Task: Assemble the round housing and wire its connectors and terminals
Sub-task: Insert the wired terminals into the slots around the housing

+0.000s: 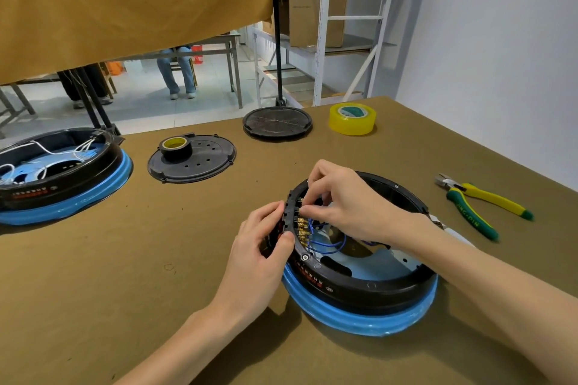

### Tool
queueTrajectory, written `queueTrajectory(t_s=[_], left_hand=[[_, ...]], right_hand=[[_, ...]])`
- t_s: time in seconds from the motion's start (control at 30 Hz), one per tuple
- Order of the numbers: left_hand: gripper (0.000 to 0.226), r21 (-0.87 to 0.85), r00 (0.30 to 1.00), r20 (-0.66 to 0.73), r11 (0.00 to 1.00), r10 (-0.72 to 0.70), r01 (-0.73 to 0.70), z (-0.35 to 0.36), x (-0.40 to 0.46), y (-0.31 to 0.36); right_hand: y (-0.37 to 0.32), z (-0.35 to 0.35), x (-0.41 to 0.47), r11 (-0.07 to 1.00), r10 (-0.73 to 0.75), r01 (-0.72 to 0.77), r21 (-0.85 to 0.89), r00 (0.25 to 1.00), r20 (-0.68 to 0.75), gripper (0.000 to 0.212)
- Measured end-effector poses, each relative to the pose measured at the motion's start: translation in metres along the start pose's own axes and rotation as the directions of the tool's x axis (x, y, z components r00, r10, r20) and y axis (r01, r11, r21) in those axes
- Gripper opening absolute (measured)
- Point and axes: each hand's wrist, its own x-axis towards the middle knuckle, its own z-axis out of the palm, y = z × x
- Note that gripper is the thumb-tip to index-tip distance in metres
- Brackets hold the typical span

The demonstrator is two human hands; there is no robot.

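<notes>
A round black housing [359, 287] with a blue film-wrapped rim sits on the table at centre right. A row of brass terminals [301, 228] lines its left inner wall, with blue wires [325, 245] looping from them into the housing. My left hand [262, 247] grips the housing's left wall from outside, at the switch block. My right hand [341, 203] reaches over the rim and pinches a connector at the upper terminals. The fingertips hide that connector.
A second housing [59, 172] with white wires lies at far left. A black cover plate [200, 159] carries a black tape roll [175, 147]. Another cover plate [277, 122], a yellow tape roll [352, 119] and yellow-green cutting pliers [481, 200] lie farther back and right.
</notes>
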Motion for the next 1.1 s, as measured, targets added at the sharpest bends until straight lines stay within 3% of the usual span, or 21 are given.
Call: queueTrajectory(t_s=[0.17, 0.3, 0.63, 0.73, 0.83, 0.9, 0.97, 1.03, 1.1], left_hand=[[0.051, 0.035, 1.0, 0.023, 0.999, 0.016, -0.017, -0.002, 0.001, 0.0], [0.069, 0.002, 0.995, 0.094, 1.0, -0.027, 0.027, -0.002, 0.005, -0.001], [0.053, 0.113, 0.989, 0.148, 0.993, -0.003, -0.014, -0.005, 0.006, 0.003], [0.066, 0.189, 0.993, 0.115, 0.981, 0.026, -0.048, -0.01, 0.006, 0.004], [0.055, 0.238, 0.977, 0.018, 0.948, 0.212, -0.211, -0.016, 0.015, 0.019], [0.037, 0.303, 0.95, 0.076, 0.901, 0.303, -0.311, -0.012, 0.026, 0.033], [0.028, 0.39, 0.92, 0.219, 0.835, 0.326, -0.389, -0.001, 0.035, 0.047], [0.028, 0.464, 0.89, 0.343, 0.77, 0.3, -0.439, 0.014, 0.043, 0.054], [0.034, 0.512, 0.865, 0.44, 0.724, 0.24, -0.462, 0.025, 0.05, 0.056]], right_hand=[[0.012, -0.004, 0.002, 0.996, 0.066, -0.063, 0.069, 0.997, -0.039, 0.013], [0.019, -0.001, 0.009, 0.993, 0.111, -0.109, 0.041, 0.992, -0.066, 0.016], [0.015, -0.006, 0.01, 0.999, 0.027, -0.028, 0.015, 0.999, 0.04, 0.019], [0.021, -0.026, 0.002, 0.999, 0.042, -0.039, 0.02, 0.985, -0.166, 0.02], [0.039, -0.049, -0.014, 0.989, 0.132, -0.149, 0.0, 0.876, -0.465, 0.025], [0.053, -0.052, -0.025, 0.962, 0.239, -0.274, -0.008, 0.853, -0.464, 0.03], [0.064, -0.046, -0.037, 0.928, 0.337, -0.372, -0.032, 0.871, -0.356, 0.026], [0.073, -0.039, -0.046, 0.919, 0.376, -0.394, -0.011, 0.885, -0.275, 0.023], [0.079, -0.036, -0.049, 0.919, 0.392, -0.381, 0.098, 0.87, -0.3, 0.021]])
